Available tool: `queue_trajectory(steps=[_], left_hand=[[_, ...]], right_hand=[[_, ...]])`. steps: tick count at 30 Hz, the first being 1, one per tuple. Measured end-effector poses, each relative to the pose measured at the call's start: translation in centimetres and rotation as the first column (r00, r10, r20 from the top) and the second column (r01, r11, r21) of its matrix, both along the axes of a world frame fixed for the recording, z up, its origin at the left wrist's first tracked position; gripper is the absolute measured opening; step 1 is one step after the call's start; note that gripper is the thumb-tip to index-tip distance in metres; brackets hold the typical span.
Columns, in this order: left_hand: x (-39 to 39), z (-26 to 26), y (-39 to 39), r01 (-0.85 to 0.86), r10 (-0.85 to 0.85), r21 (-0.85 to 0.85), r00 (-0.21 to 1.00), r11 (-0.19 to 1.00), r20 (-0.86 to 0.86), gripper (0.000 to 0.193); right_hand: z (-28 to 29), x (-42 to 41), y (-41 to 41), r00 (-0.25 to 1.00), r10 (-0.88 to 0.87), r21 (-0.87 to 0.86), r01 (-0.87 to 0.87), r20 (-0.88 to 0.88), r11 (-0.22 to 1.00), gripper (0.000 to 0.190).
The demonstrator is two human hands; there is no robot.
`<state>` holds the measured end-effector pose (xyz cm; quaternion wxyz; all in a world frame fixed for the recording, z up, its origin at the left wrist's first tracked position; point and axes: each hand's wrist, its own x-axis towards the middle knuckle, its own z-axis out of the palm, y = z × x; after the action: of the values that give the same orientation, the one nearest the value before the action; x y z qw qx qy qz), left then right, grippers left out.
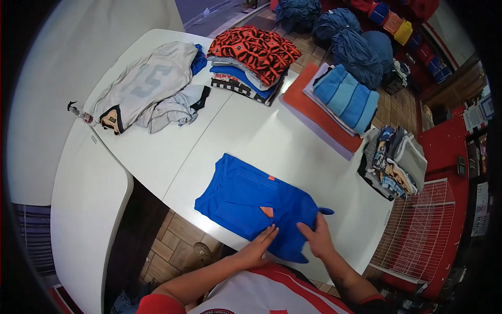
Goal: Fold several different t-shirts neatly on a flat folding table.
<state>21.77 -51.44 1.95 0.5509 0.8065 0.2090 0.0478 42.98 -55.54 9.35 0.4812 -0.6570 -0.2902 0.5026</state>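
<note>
A blue garment (pixel 251 192), partly folded and with small orange patches, lies on the white table (pixel 251 137) in front of me. My left hand (pixel 262 242) rests flat along its near edge, fingers extended and not gripping. At the garment's right end, my right hand (pixel 318 234) pinches the fabric between thumb and fingers. A small flap of blue cloth sticks out past those fingers. The lower right corner of the garment hangs near the table's front edge, close to my body.
Loose pale jerseys (pixel 145 86) and a spray bottle (pixel 80 114) are at the left. Folded stacks stand farther back: a red-and-black patterned one (pixel 253 55), striped blue towels (pixel 345 98) and mixed clothes (pixel 396 161). A white wire rack (pixel 415 231) stands right; blue bundles (pixel 353 51) lie beyond.
</note>
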Motion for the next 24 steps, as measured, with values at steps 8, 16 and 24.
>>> queue_trajectory(steps=[8,16,24], left_hand=[[-4.1,-4.0,2.2,-0.337,0.562,-0.928,0.742,-0.159,-0.366,0.039],[-5.7,-5.9,3.0,-0.33,0.511,-0.878,0.718,-0.347,-0.472,0.044],[-5.0,-3.4,2.2,-0.375,0.558,-0.898,0.706,-0.229,-0.437,0.047]], right_hand=[[-9.5,-15.0,17.7,0.998,0.053,-0.093,-0.058,-0.046,0.994,0.037],[-9.4,-15.4,17.9,0.973,0.114,-0.05,-0.127,-0.201,0.991,0.03],[-10.4,-13.0,17.4,0.8,0.107,-0.062,-0.177,-0.59,0.982,0.043]])
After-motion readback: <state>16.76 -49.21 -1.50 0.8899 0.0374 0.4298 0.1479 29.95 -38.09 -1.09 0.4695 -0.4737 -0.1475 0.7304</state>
